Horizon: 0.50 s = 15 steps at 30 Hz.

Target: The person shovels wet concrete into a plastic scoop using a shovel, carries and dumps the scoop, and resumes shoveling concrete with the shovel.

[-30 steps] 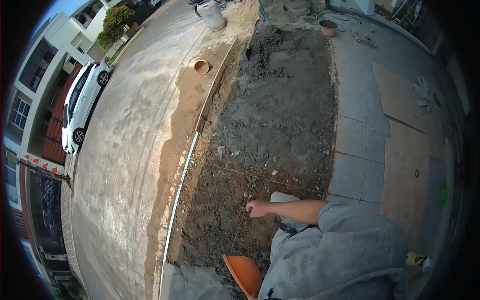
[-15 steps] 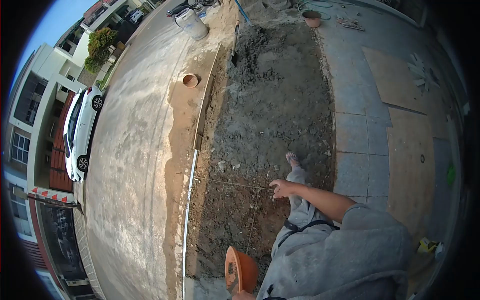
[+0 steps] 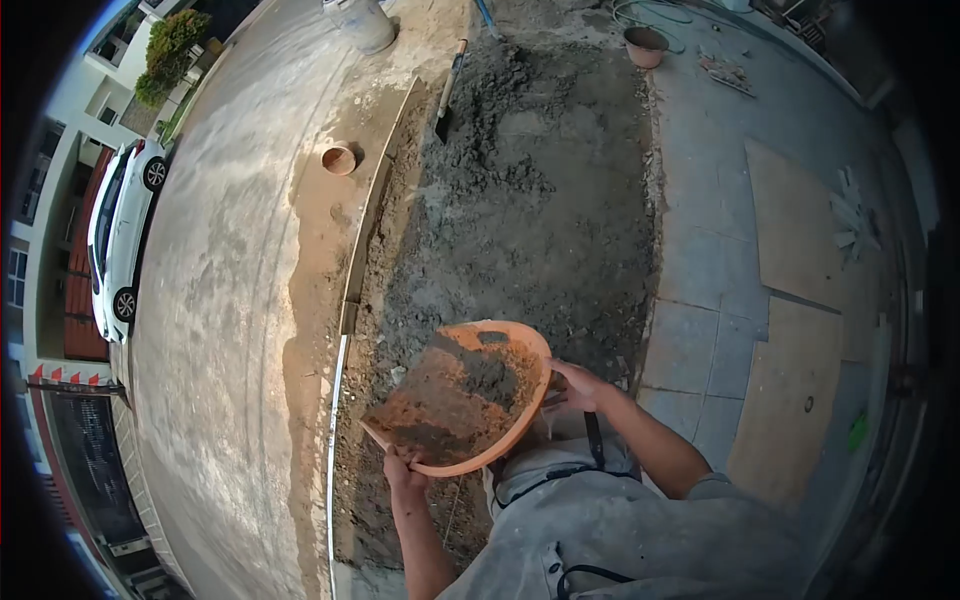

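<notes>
An orange plastic scoop basket (image 3: 520,333) is held tilted in front of my body, between my two hands. Its inside is smeared with mud, and a clump of wet grey mortar (image 3: 488,380) clings near the handle slot. My left hand (image 3: 403,472) is wrapped round the lower left edge. At the opposite side my right hand (image 3: 578,385) grips the rim, its fingertips partly hidden. Below and beyond the basket lies a bed of wet grey concrete (image 3: 560,230).
A wooden form board (image 3: 378,205) and a pale straight strip (image 3: 335,430) edge the bed on the left. Farther off are a shovel (image 3: 452,90), a small pot (image 3: 339,160), a white drum (image 3: 362,30) and a terracotta-coloured tub (image 3: 645,48). Boards (image 3: 785,400) cover the paving (image 3: 680,290) at right.
The scoop basket has come up from low at my left side to in front of me. My right hand, earlier by a string over the soil, now grips its rim.
</notes>
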### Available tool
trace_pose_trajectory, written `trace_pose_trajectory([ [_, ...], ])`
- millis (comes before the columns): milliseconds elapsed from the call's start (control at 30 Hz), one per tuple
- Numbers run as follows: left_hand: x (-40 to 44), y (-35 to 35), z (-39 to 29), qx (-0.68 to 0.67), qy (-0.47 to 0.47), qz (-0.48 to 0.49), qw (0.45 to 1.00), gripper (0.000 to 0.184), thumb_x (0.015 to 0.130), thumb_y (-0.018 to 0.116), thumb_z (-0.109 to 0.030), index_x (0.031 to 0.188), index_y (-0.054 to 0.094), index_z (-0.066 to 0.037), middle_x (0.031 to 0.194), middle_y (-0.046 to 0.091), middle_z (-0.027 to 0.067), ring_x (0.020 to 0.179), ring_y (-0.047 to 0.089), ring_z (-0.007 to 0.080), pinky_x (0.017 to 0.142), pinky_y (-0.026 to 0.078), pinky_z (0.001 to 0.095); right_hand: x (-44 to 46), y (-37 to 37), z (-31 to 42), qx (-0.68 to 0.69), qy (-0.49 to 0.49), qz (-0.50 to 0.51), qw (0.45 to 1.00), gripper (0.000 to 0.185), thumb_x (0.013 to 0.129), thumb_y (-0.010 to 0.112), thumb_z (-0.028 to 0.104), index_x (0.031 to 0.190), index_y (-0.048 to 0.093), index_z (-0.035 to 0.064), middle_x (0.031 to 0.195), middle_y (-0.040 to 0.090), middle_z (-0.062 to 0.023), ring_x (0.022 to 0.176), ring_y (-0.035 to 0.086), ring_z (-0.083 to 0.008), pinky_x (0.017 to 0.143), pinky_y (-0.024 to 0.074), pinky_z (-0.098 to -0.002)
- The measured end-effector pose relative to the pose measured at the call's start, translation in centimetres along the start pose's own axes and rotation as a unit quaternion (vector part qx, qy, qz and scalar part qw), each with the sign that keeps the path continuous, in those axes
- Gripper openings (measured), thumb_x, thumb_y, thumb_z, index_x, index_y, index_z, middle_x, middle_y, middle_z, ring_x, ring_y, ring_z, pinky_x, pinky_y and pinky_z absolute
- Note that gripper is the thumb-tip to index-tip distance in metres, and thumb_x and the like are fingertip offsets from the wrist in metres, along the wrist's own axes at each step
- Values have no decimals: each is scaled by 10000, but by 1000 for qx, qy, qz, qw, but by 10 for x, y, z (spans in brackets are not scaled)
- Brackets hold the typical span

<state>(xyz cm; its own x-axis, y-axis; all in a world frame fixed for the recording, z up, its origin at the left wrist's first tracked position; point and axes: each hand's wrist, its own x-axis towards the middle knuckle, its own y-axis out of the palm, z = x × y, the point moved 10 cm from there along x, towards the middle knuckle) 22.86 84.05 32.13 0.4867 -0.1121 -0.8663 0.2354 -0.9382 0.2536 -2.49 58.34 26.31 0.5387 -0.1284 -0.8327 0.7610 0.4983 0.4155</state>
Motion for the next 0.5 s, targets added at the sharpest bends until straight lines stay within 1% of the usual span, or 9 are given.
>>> trace_pose_trajectory([
  [67,34,88,11,115,-13,96,989,211,1011,319,-226,983,431,-49,709,433,13,538,379,102,467,398,275,-8,-7,51,91,-35,61,993,619,891,505,431,1340,342,36,1233,516,-193,1057,588,-334,846,518,-491],
  [100,50,132,17,168,-3,138,976,198,1002,318,-192,984,445,-41,707,446,9,541,402,89,467,402,237,11,-33,57,130,-56,40,989,465,893,425,304,1269,414,31,1182,547,-183,1028,606,-301,807,541,-485],
  [167,63,220,19,241,64,203,947,192,959,416,-118,1090,444,20,837,491,58,659,475,134,578,461,306,21,-50,79,164,-65,29,984,416,872,442,257,1224,438,34,1163,555,-160,1028,598,-285,827,534,-467],
  [200,82,249,27,241,58,205,947,192,959,416,-118,1090,444,20,837,491,58,659,475,134,578,461,306,27,-60,93,193,-68,23,979,370,851,459,210,1178,462,38,1143,562,-138,1029,590,-270,847,528,-449],
  [267,116,309,16,431,215,185,857,340,907,441,-73,1224,443,47,967,532,96,803,540,180,712,489,337,65,-67,128,211,-81,3,974,393,839,465,201,1189,457,22,1137,560,-152,1029,594,-289,833,549,-434],
  [300,125,331,22,427,214,185,859,340,907,441,-73,1224,443,47,967,532,96,803,540,180,712,489,337,100,-76,139,256,-68,-32,964,383,860,460,204,1187,453,6,1134,553,-164,1031,592,-301,843,552,-433],
  [367,137,357,13,405,282,78,866,431,890,462,-88,1302,426,37,1118,529,119,970,547,222,831,472,362,160,-78,164,297,-52,-64,951,375,880,454,208,1185,449,-10,1131,547,-176,1033,590,-313,853,555,-431],
  [433,158,378,33,401,220,88,885,472,855,500,-130,1305,431,-3,1124,506,76,1049,498,199,887,436,383,218,-64,212,407,-31,-50,911,311,889,474,165,1113,392,-33,1169,474,-231,1047,563,-388,857,555,-496],
  [500,187,382,53,462,136,79,873,444,857,511,-140,1283,462,-26,1139,504,76,1049,494,190,871,438,370,285,-71,269,410,-90,-39,907,396,923,461,215,1226,319,5,1279,393,-233,1106,522,-428,870,535,-538],
])
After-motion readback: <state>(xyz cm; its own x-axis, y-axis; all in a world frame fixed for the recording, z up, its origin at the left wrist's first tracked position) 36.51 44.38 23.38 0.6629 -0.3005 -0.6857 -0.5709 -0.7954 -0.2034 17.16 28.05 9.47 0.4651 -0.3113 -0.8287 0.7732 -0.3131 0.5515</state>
